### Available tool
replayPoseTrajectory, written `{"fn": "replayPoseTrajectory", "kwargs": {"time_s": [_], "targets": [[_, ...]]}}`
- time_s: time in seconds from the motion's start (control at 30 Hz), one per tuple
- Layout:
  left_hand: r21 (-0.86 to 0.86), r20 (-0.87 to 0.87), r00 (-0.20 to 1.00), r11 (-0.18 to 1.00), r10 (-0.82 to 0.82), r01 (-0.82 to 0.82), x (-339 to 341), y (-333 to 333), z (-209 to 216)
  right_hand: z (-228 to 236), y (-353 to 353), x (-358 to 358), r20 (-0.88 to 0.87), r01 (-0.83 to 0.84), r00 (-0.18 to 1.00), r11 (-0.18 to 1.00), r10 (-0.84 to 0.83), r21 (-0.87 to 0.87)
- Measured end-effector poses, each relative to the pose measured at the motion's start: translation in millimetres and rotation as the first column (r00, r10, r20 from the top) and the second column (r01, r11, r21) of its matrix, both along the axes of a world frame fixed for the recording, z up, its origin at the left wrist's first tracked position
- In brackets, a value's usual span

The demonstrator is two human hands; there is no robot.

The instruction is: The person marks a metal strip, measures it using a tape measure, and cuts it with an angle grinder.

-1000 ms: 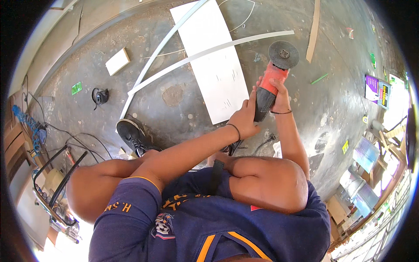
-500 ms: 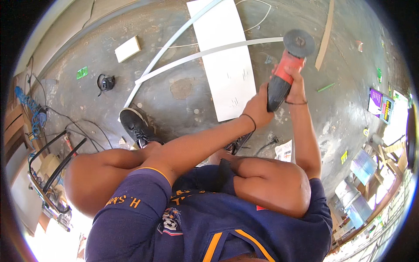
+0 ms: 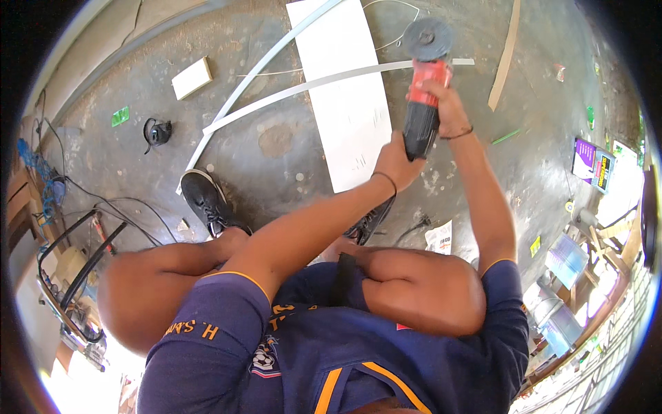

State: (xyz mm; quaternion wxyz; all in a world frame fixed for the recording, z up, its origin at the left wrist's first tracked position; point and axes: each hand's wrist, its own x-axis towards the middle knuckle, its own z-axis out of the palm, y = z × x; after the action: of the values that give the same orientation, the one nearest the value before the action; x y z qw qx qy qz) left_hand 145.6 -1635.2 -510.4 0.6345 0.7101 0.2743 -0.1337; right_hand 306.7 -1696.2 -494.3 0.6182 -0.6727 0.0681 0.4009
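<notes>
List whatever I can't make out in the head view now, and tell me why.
All in the head view:
Left grip: its fingers, mostly hidden behind the angle grinder.
Cutting disc: whether it is spinning; the picture is blurred there.
White strip: the stretch covered by the angle grinder's red body.
Pale blue strip: its far end, cut off by the upper edge.
White board: its dark marks, too small to tell.
</notes>
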Motion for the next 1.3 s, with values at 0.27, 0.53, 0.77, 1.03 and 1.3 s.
{"fn": "replayPoseTrajectory", "kwargs": {"time_s": [0.27,0.53,0.77,1.03,1.3], "targets": [[-0.235,-0.131,0.988,0.966,0.080,-0.109,-59,-45,-38,-17,-11,-66,0.019,-0.038,0.999,0.977,0.043,-0.208],[-0.274,-0.126,0.988,0.953,0.095,-0.126,-60,-48,-40,-6,-1,-69,0.029,-0.040,0.998,0.972,0.048,-0.230],[0.159,0.209,0.908,0.929,-0.363,0.335,-62,25,-39,-16,-27,-58,0.058,-0.011,0.998,0.982,0.022,-0.190],[0.939,-0.034,0.939,0.310,-0.342,0.147,-12,222,-90,4,-44,-82,0.207,0.001,0.974,0.911,0.093,-0.413],[0.710,-0.169,0.884,0.568,-0.436,0.416,-34,202,-90,-7,-55,-97,0.256,-0.020,0.957,0.911,0.136,-0.413]]}}
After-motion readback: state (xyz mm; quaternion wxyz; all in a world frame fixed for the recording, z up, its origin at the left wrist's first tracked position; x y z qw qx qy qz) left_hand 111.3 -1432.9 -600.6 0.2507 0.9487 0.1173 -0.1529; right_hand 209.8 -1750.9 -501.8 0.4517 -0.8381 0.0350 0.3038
